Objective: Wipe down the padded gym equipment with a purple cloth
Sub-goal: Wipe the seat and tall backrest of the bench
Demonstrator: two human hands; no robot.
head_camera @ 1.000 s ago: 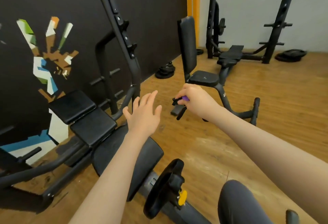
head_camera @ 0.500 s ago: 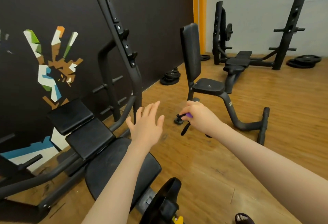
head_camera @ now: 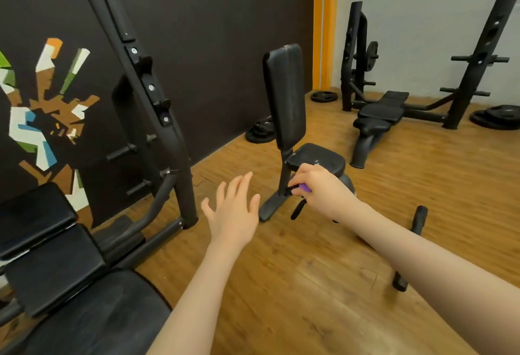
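My right hand [head_camera: 320, 190] is curled round a purple cloth [head_camera: 306, 187], of which only a small bit shows between the fingers. It hovers in front of an upright black seat with a tall back pad [head_camera: 284, 95] and a small seat pad [head_camera: 318, 157]. My left hand [head_camera: 232, 211] is held out with fingers spread, holding nothing, over the wood floor. A black padded bench [head_camera: 92, 318] with two smaller pads [head_camera: 33, 214] lies at the lower left, below my left arm.
A slanted black rack upright [head_camera: 135, 73] stands at the left by the dark painted wall. A second bench with uprights [head_camera: 380, 112] stands at the back right. Weight plates [head_camera: 498, 117] lie on the floor there and by the wall [head_camera: 260, 129].
The view has lifted and closed in on the upright seat. Both hands stay stretched forward in the same pose, and the right one keeps hold of the cloth.
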